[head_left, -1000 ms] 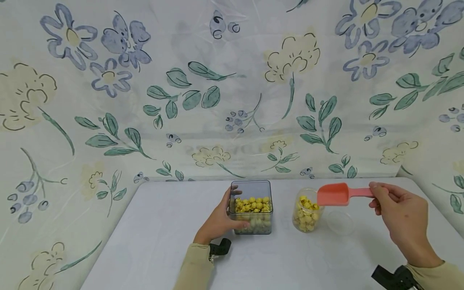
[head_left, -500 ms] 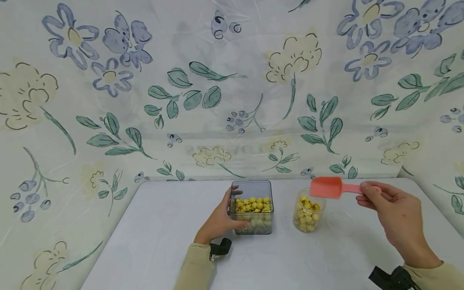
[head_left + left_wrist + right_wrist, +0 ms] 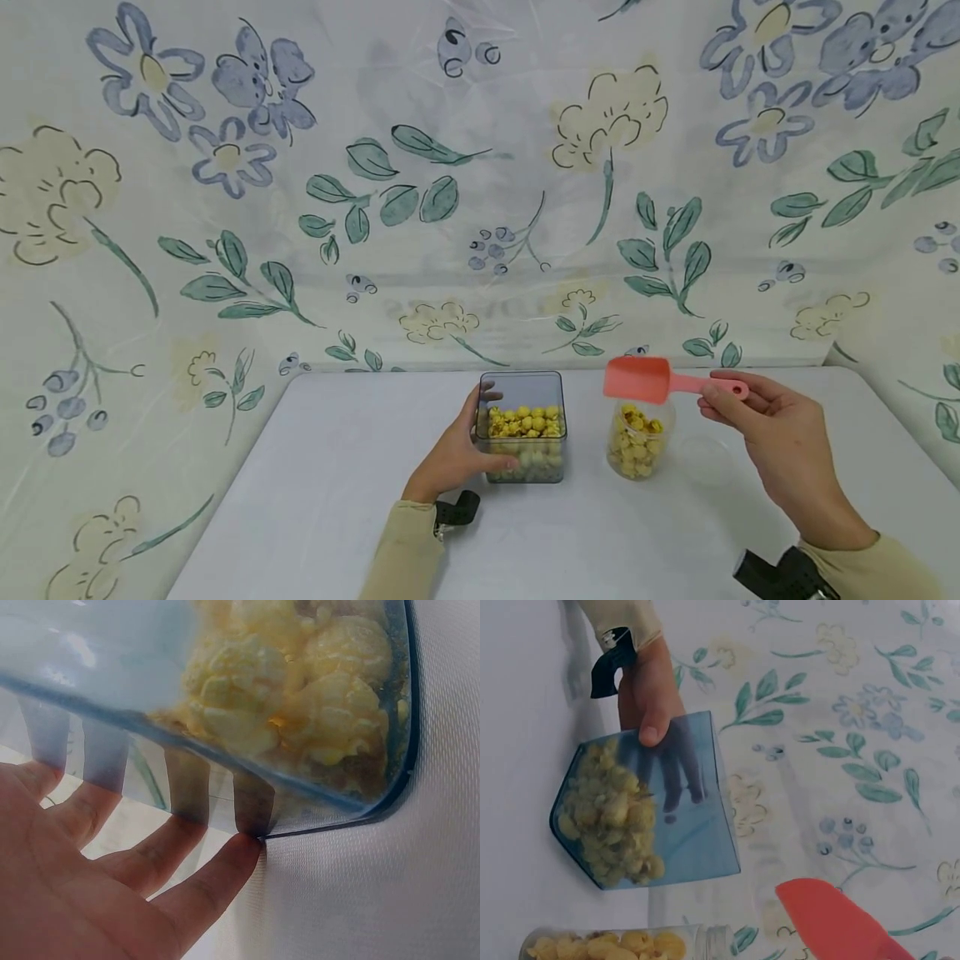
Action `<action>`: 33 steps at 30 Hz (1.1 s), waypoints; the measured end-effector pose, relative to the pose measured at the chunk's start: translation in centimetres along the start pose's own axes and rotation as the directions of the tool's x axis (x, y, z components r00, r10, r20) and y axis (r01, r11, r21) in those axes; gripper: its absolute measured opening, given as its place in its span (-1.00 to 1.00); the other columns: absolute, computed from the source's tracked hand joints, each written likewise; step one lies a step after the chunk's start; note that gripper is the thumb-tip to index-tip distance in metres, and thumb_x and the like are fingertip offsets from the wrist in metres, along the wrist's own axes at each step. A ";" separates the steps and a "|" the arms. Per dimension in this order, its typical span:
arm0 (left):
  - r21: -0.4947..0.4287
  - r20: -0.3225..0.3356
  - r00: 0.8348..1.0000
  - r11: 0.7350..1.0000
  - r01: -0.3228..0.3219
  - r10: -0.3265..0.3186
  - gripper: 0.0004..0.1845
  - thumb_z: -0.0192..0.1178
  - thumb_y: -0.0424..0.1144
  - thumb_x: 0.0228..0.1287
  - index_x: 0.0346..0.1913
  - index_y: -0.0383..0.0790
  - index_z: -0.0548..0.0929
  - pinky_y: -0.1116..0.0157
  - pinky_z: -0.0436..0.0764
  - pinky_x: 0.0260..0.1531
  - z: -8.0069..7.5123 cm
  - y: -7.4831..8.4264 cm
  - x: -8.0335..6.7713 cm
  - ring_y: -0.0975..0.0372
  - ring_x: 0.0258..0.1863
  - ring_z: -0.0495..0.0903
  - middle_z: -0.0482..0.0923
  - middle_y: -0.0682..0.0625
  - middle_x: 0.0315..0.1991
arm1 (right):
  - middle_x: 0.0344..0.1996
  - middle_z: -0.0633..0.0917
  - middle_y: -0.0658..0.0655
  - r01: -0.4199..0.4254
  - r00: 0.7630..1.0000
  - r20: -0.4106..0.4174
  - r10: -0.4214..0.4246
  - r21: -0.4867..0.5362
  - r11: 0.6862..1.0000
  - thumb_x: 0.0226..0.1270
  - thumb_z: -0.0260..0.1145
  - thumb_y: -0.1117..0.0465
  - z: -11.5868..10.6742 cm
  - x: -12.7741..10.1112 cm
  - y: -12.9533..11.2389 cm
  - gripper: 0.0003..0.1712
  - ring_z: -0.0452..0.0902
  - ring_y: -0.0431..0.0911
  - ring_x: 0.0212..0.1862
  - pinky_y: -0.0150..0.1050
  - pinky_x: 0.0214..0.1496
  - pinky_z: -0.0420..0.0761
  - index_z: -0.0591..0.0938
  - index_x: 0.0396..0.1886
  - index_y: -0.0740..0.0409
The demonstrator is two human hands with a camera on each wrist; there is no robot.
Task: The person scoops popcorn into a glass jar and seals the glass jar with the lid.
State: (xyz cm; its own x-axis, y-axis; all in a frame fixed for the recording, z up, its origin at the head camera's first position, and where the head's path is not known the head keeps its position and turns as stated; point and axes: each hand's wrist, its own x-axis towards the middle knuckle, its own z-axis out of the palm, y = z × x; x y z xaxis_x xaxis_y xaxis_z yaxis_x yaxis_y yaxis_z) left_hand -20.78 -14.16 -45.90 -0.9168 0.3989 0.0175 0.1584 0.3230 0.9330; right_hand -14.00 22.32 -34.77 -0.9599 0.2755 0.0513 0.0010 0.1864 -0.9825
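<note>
My left hand (image 3: pixel 452 457) grips the left side of a clear blue-grey square container (image 3: pixel 536 468), thumb across its front and fingers behind. Yellow popcorn (image 3: pixel 522 424) fills roughly its lower half. In the left wrist view the fingers (image 3: pixel 214 889) lie against the container's wall (image 3: pixel 112 645). My right hand (image 3: pixel 783 450) pinches the handle of a coral-red scoop (image 3: pixel 637 380), raised above a small clear round jar (image 3: pixel 634 450) of popcorn. No popcorn shows in the scoop. The right wrist view has the scoop's blade (image 3: pixel 832 919) at the lower right, beyond the jar's neck (image 3: pixel 718 942).
A clear round lid (image 3: pixel 707 461) lies flat on the white table (image 3: pixel 337 483), right of the jar. Behind the table's back edge hangs a floral-patterned sheet (image 3: pixel 442 275), which also runs along both sides.
My right hand has carried the scoop leftward and slightly up, from the jar's right side to over its mouth. The left hand and the container have stayed in place.
</note>
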 end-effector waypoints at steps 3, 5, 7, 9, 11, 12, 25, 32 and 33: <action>0.002 0.000 1.000 1.000 0.001 -0.001 0.24 0.61 -0.06 -0.01 0.62 0.14 -0.05 -0.18 0.35 0.23 0.0 0.1 0.0 0.02 0.44 0.26 0.20 0.07 0.50 | -0.30 0.73 -0.21 0.011 1.000 -0.012 -0.012 -0.023 1.000 0.40 0.37 0.11 1.0 -0.1 -0.3 -0.37 0.74 -0.28 -0.26 -0.44 -0.16 0.64 0.48 0.27 0.46; 0.004 0.000 1.000 1.000 0.001 -0.001 0.25 0.61 -0.07 -0.02 0.62 0.10 -0.05 -0.19 0.35 0.23 0.0 0.1 0.0 0.03 0.42 0.28 0.20 0.06 0.50 | -0.30 0.73 -0.20 0.025 1.000 -0.016 -0.026 -0.034 0.999 0.40 0.37 0.09 1.6 -0.1 -0.5 -0.39 0.74 -0.27 -0.27 -0.45 -0.14 0.64 0.50 0.26 0.43; 0.006 0.000 1.000 1.000 -0.001 0.001 0.25 0.61 -0.07 -0.02 0.62 0.07 -0.05 -0.19 0.35 0.23 -0.1 0.0 0.0 0.04 0.41 0.29 0.20 0.04 0.50 | -0.29 0.74 -0.18 0.043 0.999 -0.013 -0.043 -0.052 0.998 0.41 0.36 0.07 2.3 -0.2 -0.7 -0.41 0.74 -0.26 -0.28 -0.47 -0.12 0.62 0.53 0.24 0.41; 0.007 0.000 1.000 1.000 -0.003 0.003 0.26 0.61 -0.07 -0.02 0.63 0.07 -0.06 -0.19 0.34 0.23 0.0 0.0 0.0 0.04 0.42 0.28 0.20 0.04 0.50 | -0.28 0.75 -0.14 0.057 0.998 -0.004 -0.058 -0.057 0.997 0.42 0.35 0.06 2.9 -0.2 -0.8 -0.44 0.74 -0.25 -0.27 -0.48 -0.10 0.61 0.54 0.22 0.39; 0.006 0.002 1.000 1.000 -0.007 0.007 0.25 0.61 -0.06 -0.01 0.62 0.07 -0.06 -0.19 0.35 0.23 0.0 -0.1 0.0 0.04 0.41 0.29 0.19 0.03 0.51 | -0.26 0.76 -0.08 0.077 0.997 0.009 -0.076 -0.070 0.995 0.44 0.33 0.06 3.5 -0.2 -0.9 -0.46 0.74 -0.26 -0.28 -0.49 -0.09 0.60 0.56 0.20 0.38; 0.006 0.003 1.000 1.000 -0.008 0.008 0.25 0.61 -0.06 -0.01 0.62 0.07 -0.06 -0.19 0.35 0.23 0.0 -0.1 0.0 0.04 0.41 0.29 0.19 0.02 0.51 | -0.24 0.76 -0.03 0.089 0.996 0.015 -0.088 -0.070 0.994 0.45 0.32 0.07 3.8 -0.2 -0.9 -0.48 0.74 -0.25 -0.28 -0.47 -0.08 0.61 0.56 0.19 0.37; 0.001 0.010 1.000 1.000 -0.014 0.014 0.21 0.60 -0.08 0.00 0.59 0.25 -0.05 -0.04 0.41 0.13 -0.1 -0.3 0.2 0.09 0.36 0.33 0.19 -0.01 0.51 | -0.25 0.71 0.34 0.314 0.948 0.065 -0.311 -0.044 0.949 0.45 0.29 0.34 7.3 -0.1 -0.7 -0.71 0.69 -0.27 -0.37 -0.43 -0.19 0.66 0.61 0.07 0.43; 0.002 0.008 1.000 1.000 -0.010 0.010 0.21 0.60 -0.08 0.00 0.59 0.23 -0.04 -0.06 0.41 0.16 -0.1 -0.3 0.2 0.10 0.35 0.34 0.19 -0.01 0.51 | -0.33 0.72 0.26 0.396 0.916 0.083 -0.392 -0.050 0.917 0.40 0.34 0.34 9.1 0.0 -0.3 -0.77 0.67 -0.24 -0.40 -0.44 -0.25 0.66 0.66 -0.02 0.38; 0.002 0.007 1.000 1.000 -0.009 0.009 0.21 0.60 -0.08 -0.01 0.58 0.25 -0.03 -0.06 0.41 0.16 -0.1 -0.3 0.2 0.10 0.35 0.35 0.20 -0.01 0.51 | -0.35 0.72 0.24 0.412 0.909 0.086 -0.407 -0.060 0.909 0.40 0.34 0.34 9.3 0.0 -0.3 -0.78 0.67 -0.22 -0.41 -0.44 -0.25 0.66 0.66 -0.04 0.36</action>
State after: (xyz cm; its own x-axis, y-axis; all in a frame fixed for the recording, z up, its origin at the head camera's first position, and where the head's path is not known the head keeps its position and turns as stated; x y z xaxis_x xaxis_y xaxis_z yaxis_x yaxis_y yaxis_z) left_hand -21.02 -14.29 -46.18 -0.9127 0.4079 0.0234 0.1673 0.3208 0.9323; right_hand -16.58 13.49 -36.13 -0.8977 0.0934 0.4307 -0.3780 0.3393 -0.8614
